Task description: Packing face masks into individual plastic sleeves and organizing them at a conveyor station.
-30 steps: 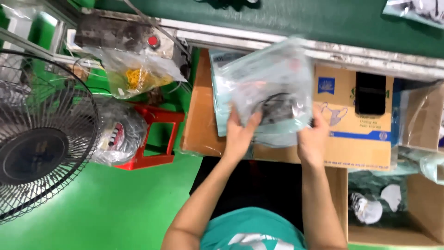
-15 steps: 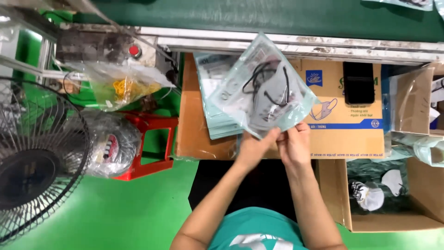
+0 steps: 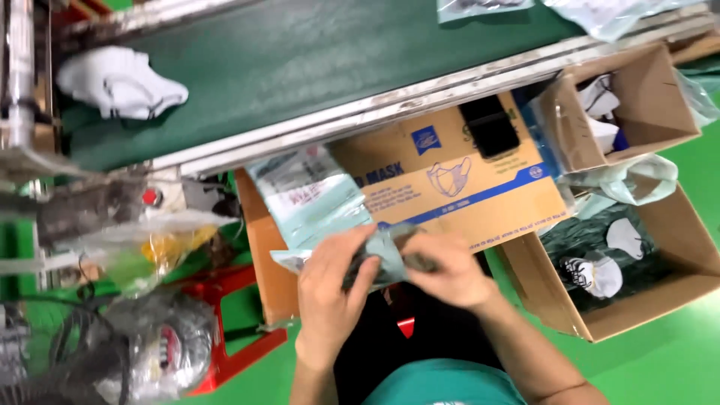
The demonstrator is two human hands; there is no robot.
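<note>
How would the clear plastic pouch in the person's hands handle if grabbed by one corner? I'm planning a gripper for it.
The pouch looks floppy: it crumples between the left hand and right hand. Probably light, being thin film around a soft dark item. Its glossy surface may be slippery.

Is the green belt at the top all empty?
No, a white bundle of masks lies on the dark green conveyor belt, near its left end.

The person wears a teal short-sleeved shirt [image 3: 442, 384] over dark trousers [image 3: 375, 345]. Both forearms are bare, no gloves, beside the red plastic stool [image 3: 240, 330].
</note>
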